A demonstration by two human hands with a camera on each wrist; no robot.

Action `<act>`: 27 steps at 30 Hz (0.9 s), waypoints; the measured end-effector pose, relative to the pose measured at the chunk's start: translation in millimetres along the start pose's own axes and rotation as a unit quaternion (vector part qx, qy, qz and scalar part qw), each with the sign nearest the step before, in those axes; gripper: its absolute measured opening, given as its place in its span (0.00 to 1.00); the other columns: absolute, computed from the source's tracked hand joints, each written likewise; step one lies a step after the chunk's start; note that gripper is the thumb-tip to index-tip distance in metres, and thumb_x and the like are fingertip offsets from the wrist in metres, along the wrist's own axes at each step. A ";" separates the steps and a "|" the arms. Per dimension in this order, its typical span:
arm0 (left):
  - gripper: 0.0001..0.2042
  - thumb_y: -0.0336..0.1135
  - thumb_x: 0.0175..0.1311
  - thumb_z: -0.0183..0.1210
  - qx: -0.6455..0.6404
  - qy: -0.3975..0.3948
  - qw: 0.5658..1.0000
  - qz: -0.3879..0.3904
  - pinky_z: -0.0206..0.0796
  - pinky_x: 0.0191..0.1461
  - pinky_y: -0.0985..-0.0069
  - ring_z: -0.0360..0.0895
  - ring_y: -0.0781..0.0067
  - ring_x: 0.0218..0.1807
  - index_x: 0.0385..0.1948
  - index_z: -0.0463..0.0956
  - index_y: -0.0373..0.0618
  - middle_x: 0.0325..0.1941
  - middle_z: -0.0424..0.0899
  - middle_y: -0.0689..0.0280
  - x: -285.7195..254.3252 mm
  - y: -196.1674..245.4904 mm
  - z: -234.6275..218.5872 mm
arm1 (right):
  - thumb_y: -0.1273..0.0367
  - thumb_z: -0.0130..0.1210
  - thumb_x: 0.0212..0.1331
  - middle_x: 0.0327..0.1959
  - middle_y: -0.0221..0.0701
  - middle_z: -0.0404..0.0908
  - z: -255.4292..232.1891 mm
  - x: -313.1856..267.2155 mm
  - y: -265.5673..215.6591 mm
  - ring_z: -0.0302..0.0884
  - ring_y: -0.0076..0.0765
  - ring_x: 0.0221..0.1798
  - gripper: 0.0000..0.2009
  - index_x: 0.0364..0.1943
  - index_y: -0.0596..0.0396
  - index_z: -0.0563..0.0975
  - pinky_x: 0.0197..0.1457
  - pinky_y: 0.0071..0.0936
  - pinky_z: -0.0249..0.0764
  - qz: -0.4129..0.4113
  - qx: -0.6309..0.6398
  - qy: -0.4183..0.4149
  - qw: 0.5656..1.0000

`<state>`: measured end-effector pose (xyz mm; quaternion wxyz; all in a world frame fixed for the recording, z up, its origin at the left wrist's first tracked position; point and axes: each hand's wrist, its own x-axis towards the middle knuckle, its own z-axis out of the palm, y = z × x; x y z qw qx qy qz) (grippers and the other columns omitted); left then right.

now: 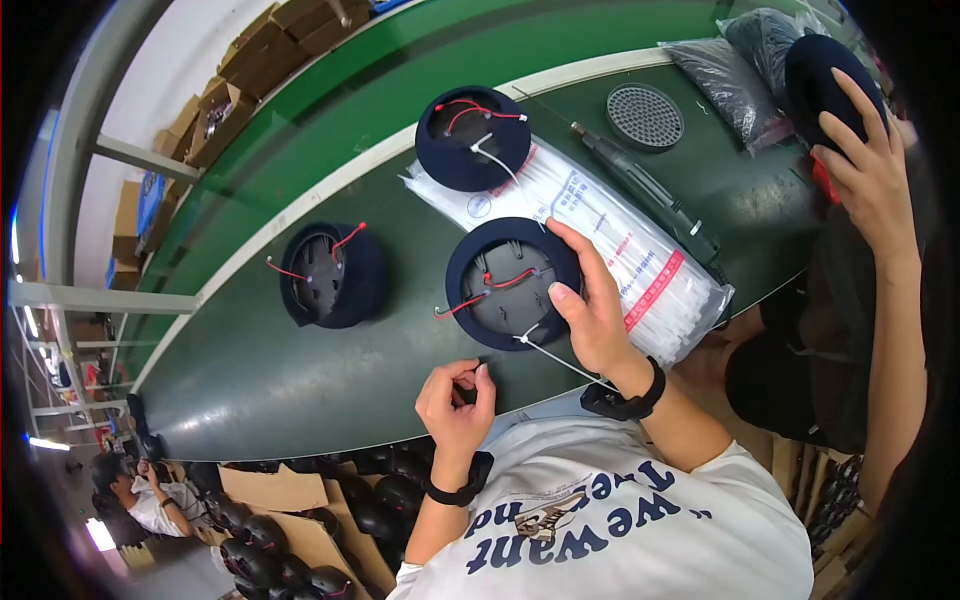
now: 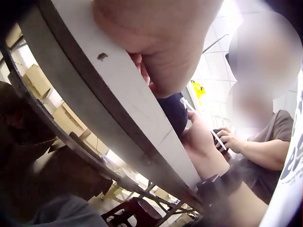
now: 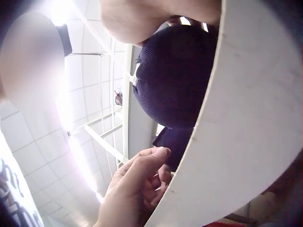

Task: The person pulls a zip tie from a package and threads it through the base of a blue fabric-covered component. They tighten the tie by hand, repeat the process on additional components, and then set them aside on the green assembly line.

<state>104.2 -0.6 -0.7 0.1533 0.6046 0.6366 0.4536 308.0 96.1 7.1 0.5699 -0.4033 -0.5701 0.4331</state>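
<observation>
My right hand [image 1: 600,310] grips the near right rim of a round navy fabric-covered housing [image 1: 462,262], thumb over the rim. Red wires cross its dark recessed inside. A white cable tie [image 1: 555,357] at its edge trails its tail towards my right wrist. Below the housing, my left hand [image 1: 455,405] has its fingers curled and its thumb close to the forefinger, with nothing visible between them. In the right wrist view, the housing's cloth side [image 3: 175,78] bulges under my right hand and the left hand [image 3: 142,177] shows below it.
Two similar navy housings, one on the left [image 1: 330,275] and one farther back [image 1: 473,138], stand nearby. A bag of white cable ties [image 1: 640,265], an electric screwdriver [image 1: 650,190] and a perforated disc [image 1: 645,117] lie right. Another person's hand [image 1: 868,185] holds a navy housing [image 1: 830,90].
</observation>
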 end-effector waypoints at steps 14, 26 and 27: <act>0.18 0.44 0.76 0.64 -0.734 -0.511 0.418 0.162 0.75 0.51 0.64 0.84 0.55 0.50 0.51 0.79 0.35 0.51 0.86 0.51 -24.7 175.3 -5.4 | 0.60 0.54 0.72 0.74 0.46 0.73 6.6 -2.4 -5.5 0.69 0.43 0.77 0.33 0.76 0.65 0.68 0.82 0.37 0.59 0.022 -0.041 0.015 0.999; 0.46 0.76 0.67 0.56 -0.808 -0.437 0.378 0.119 0.74 0.62 0.58 0.78 0.48 0.64 0.66 0.74 0.36 0.67 0.77 0.47 -49.0 193.9 0.7 | 0.60 0.54 0.73 0.75 0.45 0.72 8.2 -4.3 -3.0 0.69 0.40 0.78 0.32 0.78 0.62 0.67 0.83 0.37 0.59 0.007 -0.024 0.030 0.999; 0.46 0.76 0.67 0.56 -0.810 -0.437 0.373 0.120 0.74 0.62 0.58 0.78 0.48 0.64 0.66 0.74 0.36 0.67 0.77 0.47 -53.4 194.6 2.5 | 0.59 0.54 0.73 0.77 0.45 0.70 5.6 -5.9 0.4 0.68 0.40 0.79 0.33 0.78 0.61 0.67 0.83 0.37 0.59 0.011 -0.031 0.023 0.999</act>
